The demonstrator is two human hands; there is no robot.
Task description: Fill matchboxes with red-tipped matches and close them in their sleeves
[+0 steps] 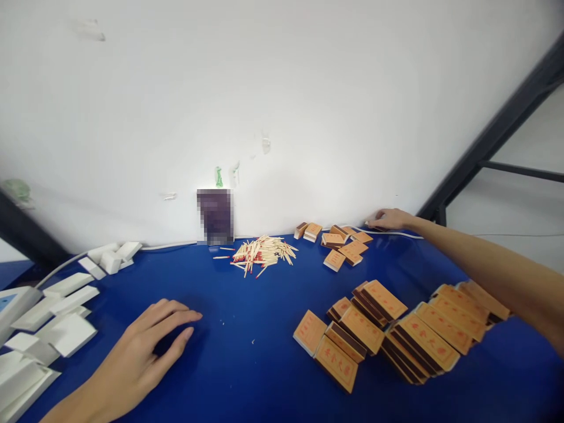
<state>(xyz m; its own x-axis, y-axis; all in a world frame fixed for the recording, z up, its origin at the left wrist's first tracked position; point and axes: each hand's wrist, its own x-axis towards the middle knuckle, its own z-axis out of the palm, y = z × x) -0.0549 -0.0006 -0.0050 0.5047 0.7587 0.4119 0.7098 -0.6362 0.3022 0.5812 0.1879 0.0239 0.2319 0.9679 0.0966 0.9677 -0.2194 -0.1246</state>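
My left hand (150, 341) hovers over or rests on the blue table at the lower left, fingers bent, thumb apart, with nothing in it. Reaching far to the right, my right hand (390, 219) is by the foot of the wall. Its fingers close on a small matchbox (378, 228), mostly hidden by the hand; a brown side shows below them. Left of that hand lies a loose group of small orange matchboxes (351, 251). A heap of loose matches (264, 254) with red heads lies at the back middle. Larger orange matchboxes (427, 341) lean in overlapping rows below my right forearm.
White small boxes (73, 335) pile up along the left side of the blue table (229, 376). A blurred dark rectangle (215, 216) stands against the white wall (282, 106). A white cable (170, 247) runs along the wall's foot. Dark metal bars (493, 135) slant at the right.
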